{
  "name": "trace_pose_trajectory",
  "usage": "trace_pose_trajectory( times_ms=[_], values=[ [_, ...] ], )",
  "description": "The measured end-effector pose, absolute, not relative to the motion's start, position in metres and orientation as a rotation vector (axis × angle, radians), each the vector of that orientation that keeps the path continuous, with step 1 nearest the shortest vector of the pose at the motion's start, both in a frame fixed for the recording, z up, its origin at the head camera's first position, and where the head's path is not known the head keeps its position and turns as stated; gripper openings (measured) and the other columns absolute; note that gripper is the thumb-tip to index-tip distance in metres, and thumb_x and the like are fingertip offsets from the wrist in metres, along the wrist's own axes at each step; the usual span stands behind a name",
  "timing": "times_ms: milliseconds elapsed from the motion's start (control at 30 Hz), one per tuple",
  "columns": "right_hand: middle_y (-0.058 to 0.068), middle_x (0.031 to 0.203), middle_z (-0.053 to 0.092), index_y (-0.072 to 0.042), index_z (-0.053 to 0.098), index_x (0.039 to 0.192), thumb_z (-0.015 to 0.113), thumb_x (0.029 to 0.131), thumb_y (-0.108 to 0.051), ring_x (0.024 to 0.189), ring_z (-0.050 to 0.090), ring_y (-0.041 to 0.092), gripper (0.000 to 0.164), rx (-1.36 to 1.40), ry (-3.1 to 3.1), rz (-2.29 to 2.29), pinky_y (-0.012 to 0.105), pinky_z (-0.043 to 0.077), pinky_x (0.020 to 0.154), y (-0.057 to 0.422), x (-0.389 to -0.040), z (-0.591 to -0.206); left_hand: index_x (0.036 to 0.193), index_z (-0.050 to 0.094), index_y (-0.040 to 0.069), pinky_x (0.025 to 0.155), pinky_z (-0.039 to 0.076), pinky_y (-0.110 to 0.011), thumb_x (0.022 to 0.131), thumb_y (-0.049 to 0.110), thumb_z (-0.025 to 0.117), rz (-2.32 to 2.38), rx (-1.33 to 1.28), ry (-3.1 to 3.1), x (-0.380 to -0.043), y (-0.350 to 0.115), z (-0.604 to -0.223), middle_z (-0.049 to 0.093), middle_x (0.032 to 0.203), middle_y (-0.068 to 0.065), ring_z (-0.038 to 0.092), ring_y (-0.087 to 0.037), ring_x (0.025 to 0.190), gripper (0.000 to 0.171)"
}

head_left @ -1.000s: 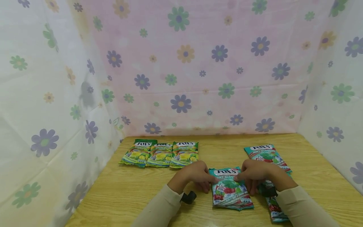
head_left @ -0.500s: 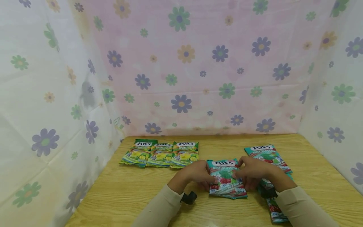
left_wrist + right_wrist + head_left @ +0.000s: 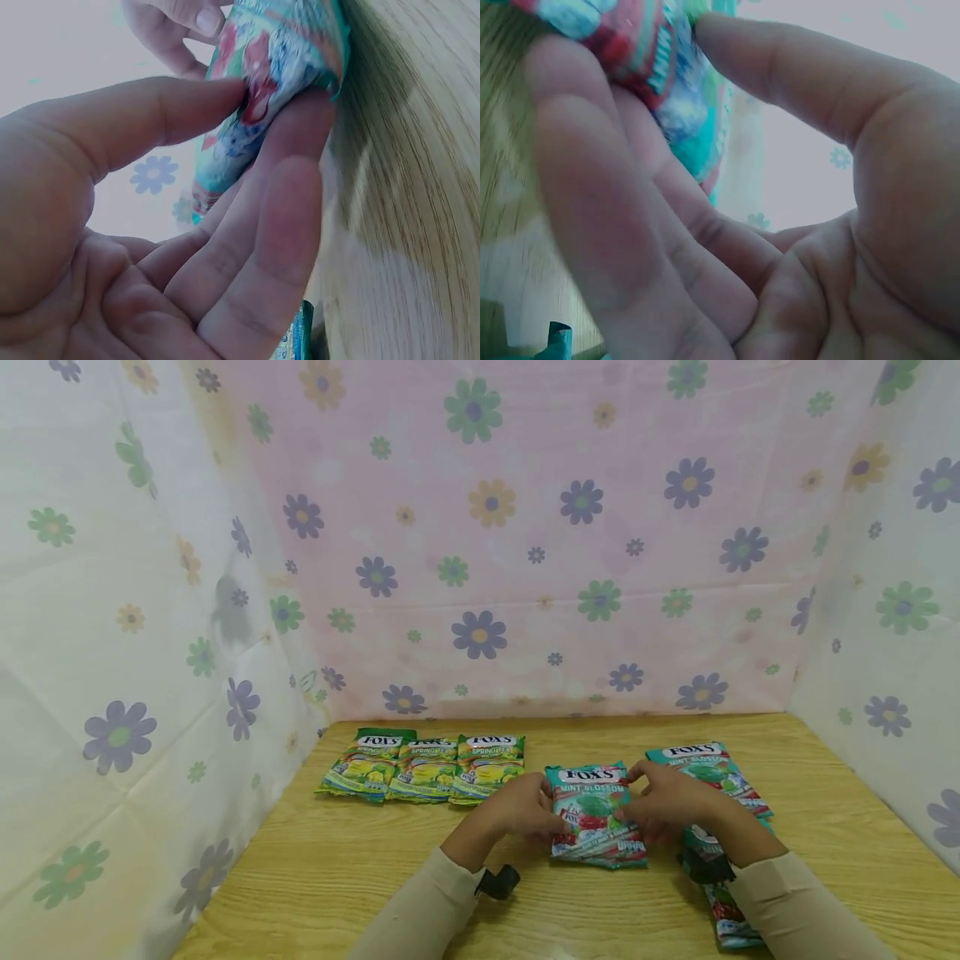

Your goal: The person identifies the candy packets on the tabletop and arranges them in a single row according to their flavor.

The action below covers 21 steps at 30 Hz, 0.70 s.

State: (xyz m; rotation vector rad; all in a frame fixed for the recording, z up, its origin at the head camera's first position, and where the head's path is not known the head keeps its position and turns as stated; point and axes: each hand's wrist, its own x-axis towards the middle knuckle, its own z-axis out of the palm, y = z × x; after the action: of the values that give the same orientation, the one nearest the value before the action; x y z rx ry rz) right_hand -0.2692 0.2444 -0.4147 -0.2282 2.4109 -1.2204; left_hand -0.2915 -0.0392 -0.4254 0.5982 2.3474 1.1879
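Pinching teal-and-red rectangular plastic candy pkt (image 3: 596, 820) by opp. sides w/ L hand (image 3: 521, 810) & R hand (image 3: 672, 797), both part-closed; moved fwd vs. 1 s ago, so prob. mid-repositioning.

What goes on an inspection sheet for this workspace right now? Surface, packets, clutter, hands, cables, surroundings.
Surface: wood-grain table.
Packets: Mint Blossom packet held between both hands, touching the table or not unclear; three green-and-yellow packets in a row at the left; back-right teal packet lying flat; front-right teal packet, partly hidden by the right arm.
Clutter: nothing seen.
Hands: left hand and right hand pinch opposite sides of the held packet, thumbs on its front; a black device at the left wrist, another at the right.
Cables: nothing seen.
Surroundings: flower-print cloth behind and on both sides.
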Motion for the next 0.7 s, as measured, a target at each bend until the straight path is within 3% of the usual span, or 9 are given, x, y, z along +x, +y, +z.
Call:
trace_pose_trajectory(
  times_ms=[100, 267, 367, 533, 700],
  values=[
    [0.021, 0.118, 0.068, -0.001, 0.032, 0.152, 0.080, 0.092, -0.033, 0.073, 0.073, 0.031, 0.083, -0.222, 2.419, -1.275, 0.045, 0.062, 0.064, 0.244, -0.271, -0.414, 0.107, 0.062, 0.005, 0.056, 0.057, -0.035, 0.089, 0.016, 0.082, 1.232, 0.604, 2.370, -0.294, -0.040, -0.427, 0.072, 0.072, -0.012, 0.073, -0.032, 0.066, 0.029],
    [0.015, 0.095, 0.069, -0.002, 0.030, 0.155, 0.078, 0.095, -0.028, 0.068, 0.068, 0.033, 0.081, -0.281, 2.444, -1.363, 0.044, 0.058, 0.059, 0.243, -0.277, -0.414, 0.132, 0.057, 0.007, 0.069, 0.059, -0.035, 0.090, 0.016, 0.081, 1.321, 0.576, 2.395, -0.296, -0.042, -0.428, 0.073, 0.092, -0.003, 0.073, -0.023, 0.075, 0.049],
    [0.015, 0.095, 0.067, 0.001, 0.032, 0.156, 0.076, 0.096, -0.026, 0.069, 0.066, 0.032, 0.079, -0.323, 2.497, -1.408, 0.043, 0.057, 0.061, 0.242, -0.279, -0.413, 0.141, 0.056, 0.010, 0.075, 0.060, -0.037, 0.090, 0.017, 0.082, 1.353, 0.552, 2.444, -0.296, -0.041, -0.426, 0.074, 0.101, -0.002, 0.071, -0.016, 0.080, 0.057],
    [0.014, 0.103, 0.066, 0.002, 0.042, 0.152, 0.076, 0.096, -0.028, 0.079, 0.067, 0.024, 0.072, -0.317, 2.602, -1.438, 0.044, 0.061, 0.072, 0.240, -0.281, -0.414, 0.146, 0.056, 0.012, 0.076, 0.060, -0.036, 0.091, 0.018, 0.080, 1.421, 0.534, 2.510, -0.298, -0.041, -0.425, 0.075, 0.103, -0.001, 0.070, -0.013, 0.084, 0.061],
    [0.011, 0.108, 0.066, 0.000, 0.048, 0.149, 0.076, 0.096, -0.031, 0.090, 0.068, 0.021, 0.068, -0.332, 2.709, -1.420, 0.039, 0.059, 0.075, 0.238, -0.282, -0.417, 0.146, 0.059, 0.016, 0.072, 0.060, -0.033, 0.093, 0.018, 0.078, 1.490, 0.545, 2.570, -0.302, -0.041, -0.428, 0.075, 0.106, -0.001, 0.071, -0.013, 0.087, 0.056]
  ],
)
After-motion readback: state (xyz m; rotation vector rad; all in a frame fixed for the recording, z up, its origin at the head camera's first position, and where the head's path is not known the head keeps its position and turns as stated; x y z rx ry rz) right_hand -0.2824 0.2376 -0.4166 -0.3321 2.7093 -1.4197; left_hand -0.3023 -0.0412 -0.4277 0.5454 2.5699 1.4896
